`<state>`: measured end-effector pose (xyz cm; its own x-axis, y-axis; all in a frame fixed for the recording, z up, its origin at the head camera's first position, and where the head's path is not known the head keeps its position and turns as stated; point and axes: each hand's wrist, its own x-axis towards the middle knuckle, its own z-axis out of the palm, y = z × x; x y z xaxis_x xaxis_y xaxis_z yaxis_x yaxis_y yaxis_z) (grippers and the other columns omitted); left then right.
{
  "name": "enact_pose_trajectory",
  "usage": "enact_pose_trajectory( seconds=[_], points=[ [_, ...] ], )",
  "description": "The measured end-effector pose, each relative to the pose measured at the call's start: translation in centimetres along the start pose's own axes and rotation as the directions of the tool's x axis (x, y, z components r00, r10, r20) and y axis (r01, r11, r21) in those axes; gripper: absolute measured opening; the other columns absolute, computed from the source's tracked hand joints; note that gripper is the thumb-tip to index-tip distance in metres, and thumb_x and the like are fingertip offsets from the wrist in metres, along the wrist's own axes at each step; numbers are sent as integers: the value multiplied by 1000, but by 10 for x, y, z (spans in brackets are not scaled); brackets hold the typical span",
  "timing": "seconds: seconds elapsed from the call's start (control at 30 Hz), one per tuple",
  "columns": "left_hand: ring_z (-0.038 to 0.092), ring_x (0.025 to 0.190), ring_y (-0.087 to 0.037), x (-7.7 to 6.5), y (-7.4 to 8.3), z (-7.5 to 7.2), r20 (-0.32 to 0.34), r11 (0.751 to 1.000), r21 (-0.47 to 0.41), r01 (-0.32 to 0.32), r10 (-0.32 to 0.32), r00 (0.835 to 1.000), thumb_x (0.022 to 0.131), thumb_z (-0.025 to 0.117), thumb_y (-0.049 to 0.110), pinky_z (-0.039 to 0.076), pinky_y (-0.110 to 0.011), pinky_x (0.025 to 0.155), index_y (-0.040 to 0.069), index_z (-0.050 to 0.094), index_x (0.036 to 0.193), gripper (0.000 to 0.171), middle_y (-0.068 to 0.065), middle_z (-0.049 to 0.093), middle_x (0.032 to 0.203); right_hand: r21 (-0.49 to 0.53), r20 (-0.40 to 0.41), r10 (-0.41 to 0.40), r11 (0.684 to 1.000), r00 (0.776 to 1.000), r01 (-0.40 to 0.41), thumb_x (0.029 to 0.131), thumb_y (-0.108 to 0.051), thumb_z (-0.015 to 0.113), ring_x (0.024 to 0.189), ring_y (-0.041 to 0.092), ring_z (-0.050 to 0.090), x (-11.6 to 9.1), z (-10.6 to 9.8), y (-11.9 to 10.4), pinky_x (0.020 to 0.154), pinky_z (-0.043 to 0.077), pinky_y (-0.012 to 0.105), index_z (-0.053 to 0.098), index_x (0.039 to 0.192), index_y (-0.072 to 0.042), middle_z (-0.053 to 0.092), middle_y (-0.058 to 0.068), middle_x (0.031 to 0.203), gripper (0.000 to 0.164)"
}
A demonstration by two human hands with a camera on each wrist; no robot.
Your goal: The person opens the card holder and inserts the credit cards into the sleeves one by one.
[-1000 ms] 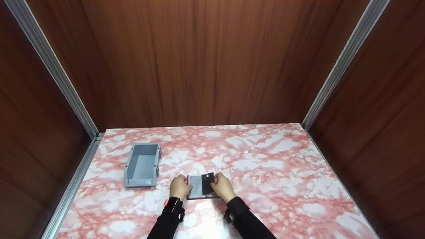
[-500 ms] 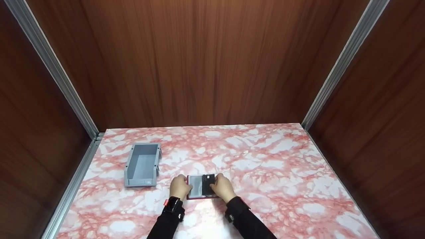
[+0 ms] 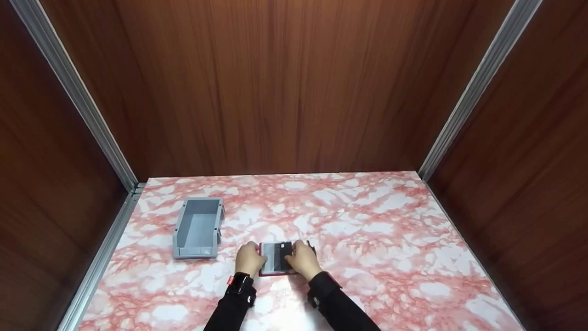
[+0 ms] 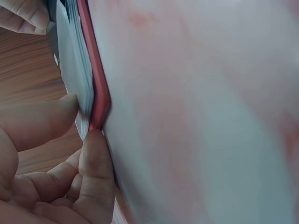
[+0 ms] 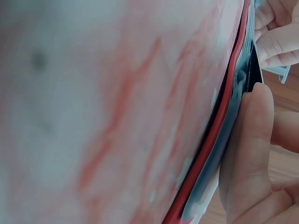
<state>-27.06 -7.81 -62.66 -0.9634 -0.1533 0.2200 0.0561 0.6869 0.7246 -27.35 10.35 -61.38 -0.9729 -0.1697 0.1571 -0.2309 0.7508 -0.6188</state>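
An opened card holder with a red cover (image 4: 97, 88) and clear plastic sleeves (image 3: 269, 257) lies on the table between both hands. My left hand (image 3: 249, 260) pinches its left edge, thumb on the stacked sleeves and fingers against the cover. In the right hand (image 3: 304, 260) is a black card (image 3: 285, 255) with a light chip, pinched at its right side and lying over the sleeves near the holder's middle. The right wrist view shows the card (image 5: 255, 70) close against the sleeves; whether its edge is inside one, I cannot tell.
A grey plastic bin (image 3: 197, 230) stands to the left of the hands. The table (image 3: 367, 220) has a red and white marbled top. Brown wood-look panels (image 3: 275, 92) with metal corner posts (image 3: 452, 115) enclose it at the back and sides.
The black card, tilted at first, has straightened over the holder and then shifted left with my right hand. More of the holder's right end shows beyond that hand. The left hand stays in place.
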Motion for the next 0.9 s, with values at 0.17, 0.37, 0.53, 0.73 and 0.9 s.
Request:
enact_pose_trajectory(
  seconds=[0.17, 0.37, 0.53, 0.73, 0.9],
  points=[
    [61, 70, -34, 0, -1, 0, 11, 1000, -4, 10, -10, 1000, 63, 77, 4, 50, -48, 69, -5, 64, 83, 26, -14, 65, 74, -13, 20, 13, 1000, 1000, -12, 82, -10, 77, 69, 26, 63, 1, 3, -6, 66, 53, 38, 55, 94, 1, 60, 7, 74, 28],
    [62, 71, -34, 0, 0, 0, 11, 1000, 15, 6, -6, 1000, 63, 80, 5, 50, -48, 70, -5, 65, 83, 27, -14, 64, 73, -23, 3, 6, 1000, 1000, -6, 81, -10, 79, 74, 28, 63, 3, 8, -11, 69, 52, 41, 55, 92, 1, 62, 11, 78, 29],
    [62, 71, -36, -1, 2, -1, 2, 999, 32, -3, 3, 1000, 63, 81, 4, 50, -48, 70, -5, 64, 82, 27, -14, 65, 73, -30, 2, -15, 999, 1000, 15, 80, -10, 79, 76, 31, 65, 3, 13, -13, 69, 53, 43, 57, 92, 1, 64, 12, 79, 27],
    [62, 71, -34, 0, 3, -1, 6, 999, 27, 18, -18, 1000, 63, 83, 5, 50, -47, 70, -5, 64, 83, 30, -15, 66, 74, -53, -3, -36, 998, 999, 35, 81, -8, 77, 74, 29, 64, 2, 14, -15, 68, 52, 43, 59, 94, 3, 65, 13, 80, 25],
    [62, 73, -34, 0, 4, -2, 22, 999, 21, 33, -34, 999, 65, 84, 6, 50, -47, 71, -6, 64, 86, 31, -14, 66, 76, -83, -17, -71, 994, 997, 69, 81, -8, 77, 72, 29, 65, 1, 15, -16, 66, 52, 42, 61, 93, 4, 66, 14, 78, 23]
  ],
)
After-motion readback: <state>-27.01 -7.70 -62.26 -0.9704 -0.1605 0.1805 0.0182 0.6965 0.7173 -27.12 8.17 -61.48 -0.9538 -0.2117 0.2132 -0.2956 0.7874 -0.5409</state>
